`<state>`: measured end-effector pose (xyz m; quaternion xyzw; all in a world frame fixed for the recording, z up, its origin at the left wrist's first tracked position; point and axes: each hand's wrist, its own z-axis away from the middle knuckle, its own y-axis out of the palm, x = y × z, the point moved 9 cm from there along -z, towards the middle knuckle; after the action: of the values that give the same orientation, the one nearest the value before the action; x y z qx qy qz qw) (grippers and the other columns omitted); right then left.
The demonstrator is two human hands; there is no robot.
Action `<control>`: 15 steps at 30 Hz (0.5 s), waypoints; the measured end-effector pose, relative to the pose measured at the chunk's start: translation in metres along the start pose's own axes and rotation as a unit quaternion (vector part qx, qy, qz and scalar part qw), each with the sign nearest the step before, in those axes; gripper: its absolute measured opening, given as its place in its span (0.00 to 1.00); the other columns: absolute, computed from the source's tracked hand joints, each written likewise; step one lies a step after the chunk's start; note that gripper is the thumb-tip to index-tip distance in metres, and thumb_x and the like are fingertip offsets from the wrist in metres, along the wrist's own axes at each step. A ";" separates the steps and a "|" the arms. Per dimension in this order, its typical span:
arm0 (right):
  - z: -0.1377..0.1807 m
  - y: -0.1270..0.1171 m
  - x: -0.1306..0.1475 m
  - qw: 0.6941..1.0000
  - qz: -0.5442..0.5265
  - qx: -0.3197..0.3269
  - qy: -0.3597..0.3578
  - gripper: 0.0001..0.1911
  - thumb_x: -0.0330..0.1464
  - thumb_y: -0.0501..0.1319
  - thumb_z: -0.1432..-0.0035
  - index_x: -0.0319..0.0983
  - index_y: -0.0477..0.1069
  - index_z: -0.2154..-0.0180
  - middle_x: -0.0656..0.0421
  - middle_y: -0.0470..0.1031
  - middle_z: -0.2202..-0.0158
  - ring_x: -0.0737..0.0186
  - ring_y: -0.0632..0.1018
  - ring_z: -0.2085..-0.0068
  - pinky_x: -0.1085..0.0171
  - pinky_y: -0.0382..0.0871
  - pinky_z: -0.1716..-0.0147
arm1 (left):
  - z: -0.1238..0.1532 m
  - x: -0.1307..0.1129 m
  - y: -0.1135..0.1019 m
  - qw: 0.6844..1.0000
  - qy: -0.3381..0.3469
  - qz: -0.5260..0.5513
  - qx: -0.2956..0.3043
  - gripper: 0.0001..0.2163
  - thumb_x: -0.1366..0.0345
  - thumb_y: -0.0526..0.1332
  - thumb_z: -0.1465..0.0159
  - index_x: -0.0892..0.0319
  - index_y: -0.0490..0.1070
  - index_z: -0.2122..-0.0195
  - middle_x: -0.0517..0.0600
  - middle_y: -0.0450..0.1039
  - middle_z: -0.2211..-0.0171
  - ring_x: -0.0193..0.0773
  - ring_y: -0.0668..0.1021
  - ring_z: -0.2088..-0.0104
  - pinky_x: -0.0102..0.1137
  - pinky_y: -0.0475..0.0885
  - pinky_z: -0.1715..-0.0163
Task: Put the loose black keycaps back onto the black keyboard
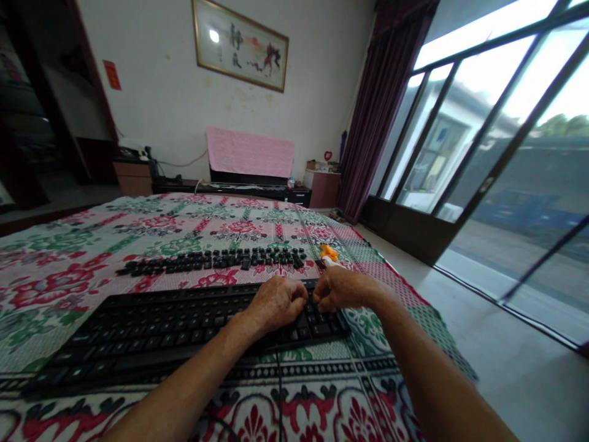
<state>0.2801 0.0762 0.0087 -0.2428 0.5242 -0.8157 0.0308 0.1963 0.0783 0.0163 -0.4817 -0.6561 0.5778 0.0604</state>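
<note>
A black computer keyboard point(184, 325) lies at a slant on the flowered cloth, with rows at its far side bare of keycaps and lettered keys still on the nearer rows. My left hand point(278, 302) rests on its right part, fingers curled and thumb pressed in; whatever is under the fingertips is hidden. Close beside it, my right hand point(338, 288) pinches down at the number-pad end, and what the fingertips hold is too small to make out. Beyond the keyboard, loose black keycaps point(221, 259) lie in long rows. Just past my right hand sits an orange and white object point(328, 252).
A patterned red, green and white cloth point(165, 224) covers the table. The keyboard's cable point(280, 393) runs toward me. Farther back stand a low cabinet point(299, 196) and a screen under a pink cover point(251, 150). Glass doors point(460, 135) are at the right.
</note>
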 end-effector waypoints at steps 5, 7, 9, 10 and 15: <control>0.000 0.003 0.000 0.999 -0.029 0.018 0.004 0.07 0.31 0.55 0.59 0.37 0.70 0.76 0.63 0.68 0.81 0.71 0.67 0.78 0.72 0.58 0.80 | 0.000 0.000 0.000 1.000 0.005 -0.006 0.001 0.10 0.66 0.52 0.48 0.56 0.72 0.70 0.46 0.72 0.75 0.32 0.71 0.74 0.24 0.62 0.75; -0.001 0.004 -0.001 0.999 -0.036 0.022 0.000 0.07 0.31 0.55 0.59 0.37 0.70 0.75 0.63 0.68 0.80 0.71 0.68 0.78 0.72 0.58 0.80 | 0.000 0.000 0.001 1.000 0.007 -0.008 0.000 0.09 0.66 0.52 0.48 0.56 0.72 0.70 0.46 0.72 0.75 0.32 0.70 0.75 0.25 0.62 0.75; -0.002 0.005 -0.002 0.999 -0.040 0.022 -0.001 0.08 0.32 0.55 0.59 0.37 0.70 0.75 0.62 0.68 0.80 0.71 0.68 0.78 0.72 0.58 0.81 | 0.000 0.000 0.001 1.000 0.008 -0.006 0.000 0.09 0.66 0.52 0.48 0.56 0.72 0.71 0.46 0.71 0.76 0.32 0.70 0.75 0.24 0.62 0.75; -0.003 0.004 -0.003 0.999 -0.039 0.021 0.000 0.08 0.32 0.55 0.59 0.37 0.70 0.75 0.62 0.68 0.80 0.71 0.67 0.78 0.72 0.58 0.81 | 0.000 -0.001 0.001 1.000 0.008 -0.005 0.000 0.09 0.66 0.52 0.48 0.56 0.72 0.71 0.46 0.71 0.76 0.32 0.70 0.75 0.24 0.62 0.75; -0.002 0.003 -0.003 1.000 -0.024 0.013 -0.004 0.08 0.32 0.55 0.58 0.37 0.71 0.75 0.62 0.69 0.80 0.71 0.67 0.78 0.73 0.58 0.81 | 0.000 -0.002 0.000 1.000 0.003 -0.001 0.008 0.09 0.66 0.52 0.48 0.56 0.72 0.71 0.46 0.71 0.76 0.31 0.70 0.75 0.24 0.61 0.76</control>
<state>0.2810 0.0770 0.0044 -0.2585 0.5071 -0.8221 0.0166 0.1972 0.0766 0.0167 -0.4820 -0.6518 0.5817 0.0668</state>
